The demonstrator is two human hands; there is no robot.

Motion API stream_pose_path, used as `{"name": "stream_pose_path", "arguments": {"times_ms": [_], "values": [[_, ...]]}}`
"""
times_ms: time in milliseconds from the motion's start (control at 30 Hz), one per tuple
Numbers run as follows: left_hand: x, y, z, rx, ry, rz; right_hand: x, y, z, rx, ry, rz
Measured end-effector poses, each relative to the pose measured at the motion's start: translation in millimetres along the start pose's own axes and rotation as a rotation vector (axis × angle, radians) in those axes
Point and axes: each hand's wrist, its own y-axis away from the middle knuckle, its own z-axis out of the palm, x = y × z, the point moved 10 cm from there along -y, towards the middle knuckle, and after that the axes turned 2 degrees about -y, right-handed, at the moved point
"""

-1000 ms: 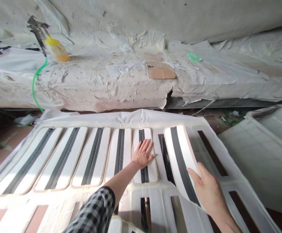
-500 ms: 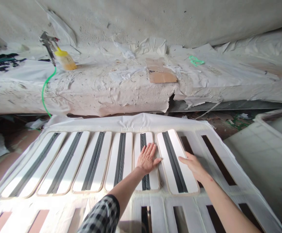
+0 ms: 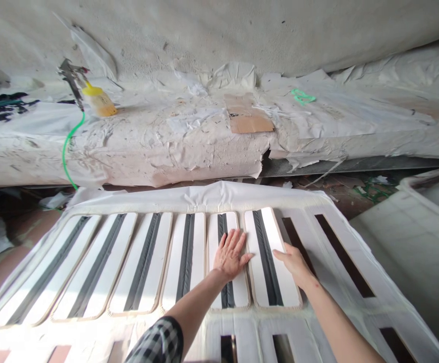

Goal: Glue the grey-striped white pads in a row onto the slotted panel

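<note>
My left hand (image 3: 231, 256) lies flat with spread fingers on a white padded panel (image 3: 238, 297) that has a dark grey stripe down its length. To its right, my right hand (image 3: 294, 263) grips the right edge of another such panel (image 3: 256, 277), thumb on top and the other fingers hidden at the side or below. That panel lies slightly slanted beside the first. Several like panels, such as the far left one (image 3: 62, 252), stand in a row to the left. All rest on a white cloth-covered frame (image 3: 223, 194) with dark slots.
Behind, a paper-covered ledge (image 3: 147, 146) carries a spray gun (image 3: 71, 80) with a yellow-topped bottle (image 3: 100, 101) and green hose (image 3: 66, 151). Also on it are cardboard (image 3: 248, 116) and green cord (image 3: 302, 97). A pale bin (image 3: 404, 227) stands at the right.
The panel under my right hand has shifted left and straightened, closer to the neighbouring panel. My left hand stays on its panel. The view has tilted slightly.
</note>
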Motion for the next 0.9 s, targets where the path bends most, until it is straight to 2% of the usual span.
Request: {"name": "stream_pose_path", "arguments": {"times_ms": [233,400,533,700,900], "values": [[3,-7,-6.8,-0.002,-0.020,0.036,-15,-4,6,-0.107,0.054,-0.045],[6,-17,-0.5,-0.009,-0.032,0.048,-28,-13,12,-0.105,0.215,-0.070],[11,-20,7.6,-0.018,-0.073,0.057,-33,-18,12,-0.044,0.471,-0.050],[35,-27,14.2,0.010,-0.106,0.125,-41,-10,8,0.128,0.800,-0.005],[50,-35,20.1,0.005,-0.146,0.027,-57,9,15,0.268,1.055,-0.020]]}}
